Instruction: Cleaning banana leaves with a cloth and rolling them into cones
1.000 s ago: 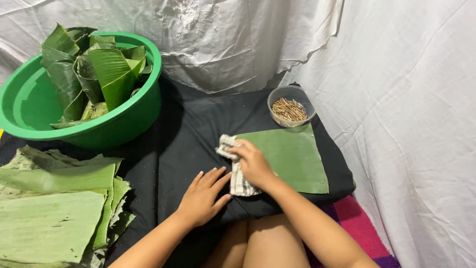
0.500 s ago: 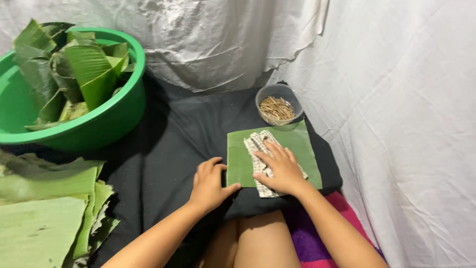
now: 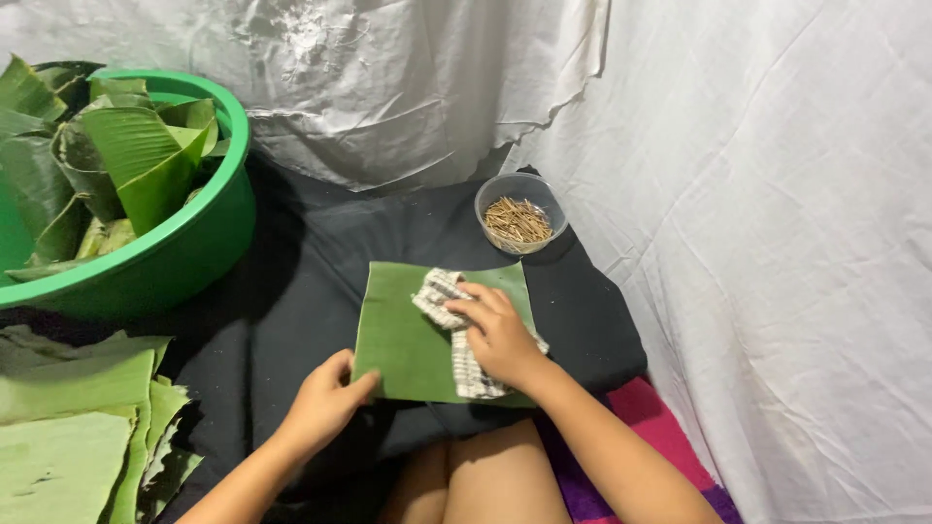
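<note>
A flat rectangular piece of banana leaf [image 3: 408, 335] lies on a black cloth-covered surface [image 3: 291, 291] in front of me. My right hand [image 3: 497, 330] presses a checked grey-and-white cloth [image 3: 468, 369] onto the leaf's right half. My left hand [image 3: 325, 400] holds the leaf's lower left corner, thumb on top.
A green plastic basin [image 3: 184, 247] full of folded banana leaves stands at the left. A stack of flat leaf pieces [image 3: 68, 427] lies at the lower left. A small clear bowl of thin wooden sticks [image 3: 519, 215] sits behind the leaf. White sheets hang behind and to the right.
My right hand has slid the cloth from the leaf's left edge onto the leaf. My left hand moved from the black cloth to grip the leaf's corner.
</note>
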